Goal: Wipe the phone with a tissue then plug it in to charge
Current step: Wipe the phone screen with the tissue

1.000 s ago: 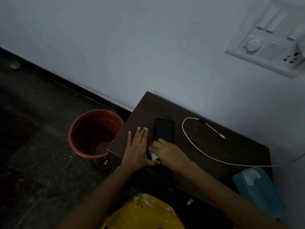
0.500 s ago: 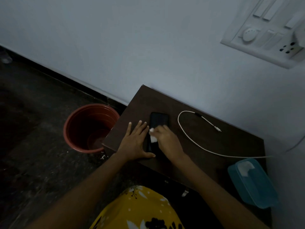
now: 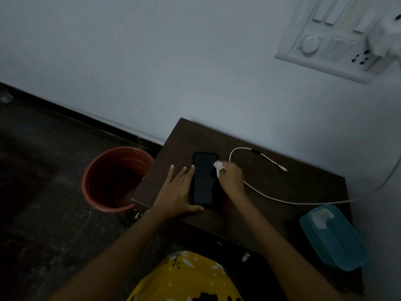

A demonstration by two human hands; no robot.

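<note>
Count: one phone [image 3: 203,178], one crumpled white tissue [image 3: 218,168], one white charging cable [image 3: 256,187], one dark wooden table [image 3: 282,192], one terracotta-coloured bucket [image 3: 116,178], one teal lidded container [image 3: 334,237], one wall switch plate [image 3: 332,40] and one white adapter [image 3: 388,33] seated in it. Two bare hands are in view.

The phone lies flat, screen up and dark, on the left part of the table. Its long axis runs from 6 to 12 o'clock, with the far short end toward the wall. No brand, label or writing can be read on it or on anything else; the light is dim.

The left hand [image 3: 176,193] is spread flat on the table at the phone's 9 o'clock, fingers extended along its left edge and thumb at its near corner; it grasps nothing. The right hand [image 3: 231,178] is clenched around the tissue, which protrudes from the fingers and presses against the phone's right edge near the far end.

The cable loops on the table at the phone's 3 o'clock. Its free connector [image 3: 284,169] rests on the wood well apart from the phone, unplugged from it. The other run leaves the table toward the right edge of view.

The bucket stands on the floor at the table's 9 o'clock. The container sits at the table's near right corner, at 4 o'clock from the phone. The switch plate is on the wall at 1 o'clock.
</note>
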